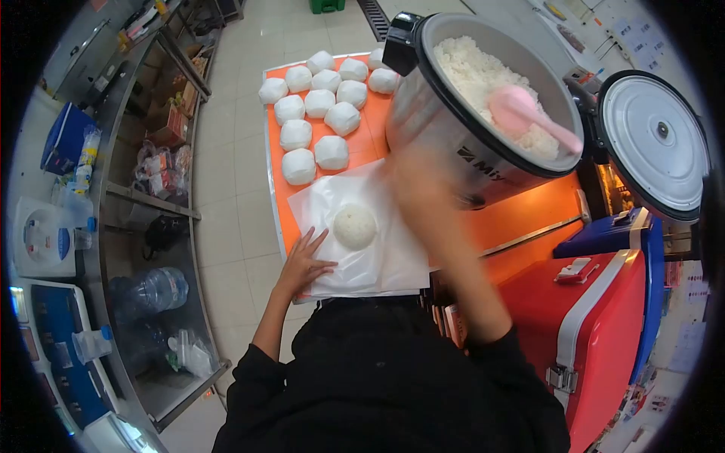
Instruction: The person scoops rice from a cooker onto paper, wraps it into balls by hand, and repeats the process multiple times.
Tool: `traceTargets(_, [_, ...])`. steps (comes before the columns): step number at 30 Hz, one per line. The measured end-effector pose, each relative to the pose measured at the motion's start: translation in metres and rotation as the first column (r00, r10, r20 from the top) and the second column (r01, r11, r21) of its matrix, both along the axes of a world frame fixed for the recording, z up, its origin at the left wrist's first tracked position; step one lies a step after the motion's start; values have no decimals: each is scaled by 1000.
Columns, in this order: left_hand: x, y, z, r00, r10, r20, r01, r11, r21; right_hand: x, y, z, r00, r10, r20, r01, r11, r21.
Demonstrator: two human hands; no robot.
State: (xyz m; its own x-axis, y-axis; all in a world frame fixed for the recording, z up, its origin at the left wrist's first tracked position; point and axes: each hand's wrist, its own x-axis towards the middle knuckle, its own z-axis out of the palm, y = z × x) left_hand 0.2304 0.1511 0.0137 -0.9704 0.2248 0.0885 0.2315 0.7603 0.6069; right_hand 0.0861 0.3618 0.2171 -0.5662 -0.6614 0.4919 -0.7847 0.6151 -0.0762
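A round mound of white rice (pixel 355 227) sits on a stack of white wrapping paper (pixel 400 260) in front of me. My left hand (pixel 305 264) lies flat on the paper's left side, fingers spread, just beside the mound. My right hand (pixel 423 181) is smeared by motion over the paper's right edge, close to the rice cooker (pixel 445 121); its fingers cannot be made out. The cooker stands open with cooked rice (pixel 479 72) inside. A pink rice paddle (pixel 529 117) rests on that rice, its handle towards the right rim.
Several white paper-wrapped parcels (pixel 331 152) stand in rows on the orange tabletop (pixel 370 128) beyond the paper. The cooker's lid (pixel 654 140) hangs open at the right. A red cooler box (pixel 596 302) is to my right. Metal shelving (pixel 113 226) runs along the left.
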Motion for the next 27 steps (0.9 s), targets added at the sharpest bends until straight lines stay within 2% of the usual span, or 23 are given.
traceTargets(1, [-7,-4,3,1000,-27,4,26,999,40,40,-23,-35,881,250,402,-273,962,0])
traceTargets(2, [-12,-8,9,997,-7,77,6,1000,16,68,-35,-64,554,418,720,-504,857,-109])
traceTargets(3, [-15,-10,17,996,-9,86,8,1000,14,71,-29,-96,557,380,739,-605,795,47])
traceTargets(4, [-19,-11,25,992,-41,119,30,996,89,71,-20,-143,552,178,815,-528,831,176])
traceTargets(6, [-25,-13,27,980,-60,189,25,982,185,67,22,-163,654,-129,745,-258,888,380])
traceTargets(7, [-27,-14,22,980,-52,194,14,981,193,71,51,-187,749,-148,646,-107,935,338])
traceTargets(9, [-29,-13,13,950,-37,309,-66,946,316,64,57,-145,515,-425,745,-66,847,528])
traceTargets(10, [-29,-5,15,950,-35,311,-70,944,322,68,53,-146,515,-427,743,-70,843,533])
traceTargets(11, [-27,6,18,958,186,216,-252,907,338,76,44,-148,722,-214,658,-75,921,382])
traceTargets(12, [-23,14,25,907,402,124,-418,829,370,82,37,-150,871,-1,491,-124,967,222])
traceTargets(13, [-12,16,38,906,404,127,-421,827,373,82,34,-160,871,-1,492,-127,966,226])
traceTargets(14, [3,18,57,942,211,260,-247,962,114,80,30,-176,807,28,589,-120,986,117])
traceTargets(15, [18,21,66,903,51,427,1,993,-120,76,27,-185,735,68,674,-97,995,5])
traceTargets(16, [36,34,55,996,-26,87,33,996,-82,72,26,-186,603,103,791,-22,993,-113])
traceTargets(17, [45,48,38,960,-90,-265,78,995,-58,73,27,-189,600,106,793,-23,993,-116])
traceTargets(18, [42,57,25,961,-89,-261,76,995,-60,76,28,-194,639,196,744,-70,978,-198])
traceTargets(19, [37,63,12,1000,22,-15,-23,995,-102,79,29,-199,673,282,684,-118,953,-277])
traceTargets(20, [34,66,-4,964,143,224,-108,981,-164,83,29,-205,672,283,684,-117,953,-279])
traceTargets(21, [37,69,-26,963,144,227,-109,981,-162,90,31,-211,722,353,595,-230,934,-275])
traceTargets(22, [43,72,-50,964,255,73,-248,965,-89,96,33,-214,755,425,499,-340,905,-257])
traceTargets(23, [45,74,-61,926,370,-74,-371,929,4,101,34,-216,755,425,499,-340,905,-256])
traceTargets(24, [45,74,-54,926,371,-71,-371,928,4,108,35,-218,758,414,503,-373,909,-187])
traceTargets(27, [39,77,-4,730,683,-19,-606,660,444,114,48,-212,782,348,517,-356,930,-89])
